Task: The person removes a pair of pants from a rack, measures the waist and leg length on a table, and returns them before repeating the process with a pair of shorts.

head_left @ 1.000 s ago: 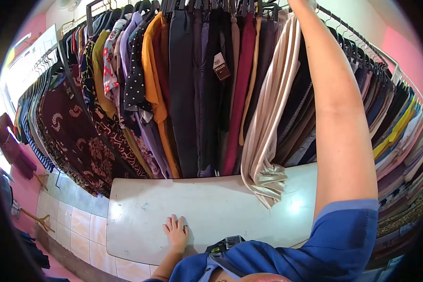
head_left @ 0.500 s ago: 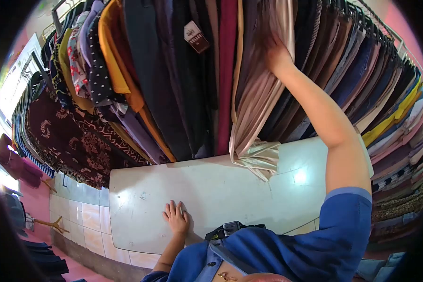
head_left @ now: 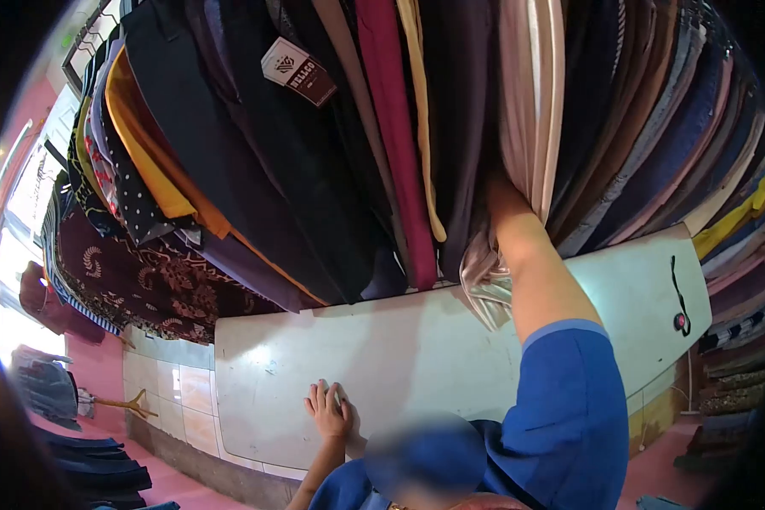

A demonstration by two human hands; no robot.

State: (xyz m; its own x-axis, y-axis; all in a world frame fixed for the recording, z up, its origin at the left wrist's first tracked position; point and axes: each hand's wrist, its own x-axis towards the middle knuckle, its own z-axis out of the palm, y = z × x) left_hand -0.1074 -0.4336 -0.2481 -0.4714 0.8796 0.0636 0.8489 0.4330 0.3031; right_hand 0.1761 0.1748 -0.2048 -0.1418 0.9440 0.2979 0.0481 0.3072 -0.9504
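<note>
My left hand (head_left: 327,410) lies flat on the white tabletop (head_left: 263,365) with its fingers spread. Reaching up and away, my right hand (head_left: 503,197) goes in among the hanging clothes, next to a shiny cream-beige garment (head_left: 531,102). Its fingers are hidden in the shadow between the fabrics. The lower end of the beige cloth (head_left: 487,276) lies bunched on the table edge, beside my forearm. Left of the hand hang a dark purple garment (head_left: 472,161), a yellow one (head_left: 418,110) and a magenta one (head_left: 395,144).
Dark trousers with a printed tag (head_left: 299,71) hang nearby. A patterned maroon cloth (head_left: 136,263) hangs at the left. A black cord with a round end (head_left: 681,320) lies on the table's right side. Folded clothes (head_left: 744,365) are stacked at the far right.
My right hand has gone deeper and lower between the garments, and its fingers are now out of sight. The view has shifted to the right. My left hand stays on the table.
</note>
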